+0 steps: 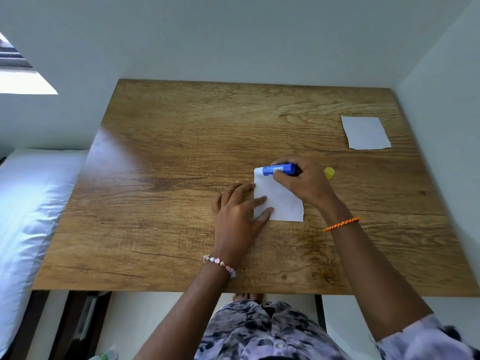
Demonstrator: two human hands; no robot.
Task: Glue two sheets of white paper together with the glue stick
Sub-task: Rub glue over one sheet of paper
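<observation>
A small white sheet of paper (284,201) lies on the wooden table (181,157) near its middle. My left hand (237,214) rests flat on the table with its fingertips pressing the sheet's left edge. My right hand (305,181) grips a blue glue stick (279,169) that lies almost level, its left end at the sheet's far left corner. A second white sheet (366,133) lies flat at the far right of the table, apart from both hands. The yellow cap (329,173) sits on the table just right of my right hand.
The table stands against a white wall at the back and another on the right. A bed with a pale sheet (31,203) runs along the table's left side. My lap in patterned cloth (259,331) is at the table's near edge.
</observation>
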